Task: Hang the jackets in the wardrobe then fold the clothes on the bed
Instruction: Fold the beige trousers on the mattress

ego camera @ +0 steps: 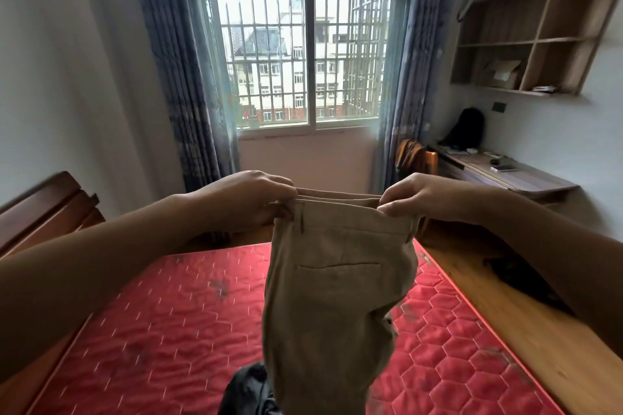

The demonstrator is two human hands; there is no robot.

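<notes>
You have the beige trousers point(337, 296) pinched at the waistband, your left hand point(249, 202) on one end and your right hand point(424, 199) on the other. The hands are apart, so the band is pulled taut and its layers lie flat together. Held up over the bed point(151, 330), the legs hang under their own weight, which looks meant to line them up before folding; their ends drop out of view. The back pocket faces you. A black bundle point(249, 391) lies at the bed's near edge, just beside the hanging legs, and a dark cloth point(519, 283) rests on the wooden board along the right edge, both probably awaiting their turn.
</notes>
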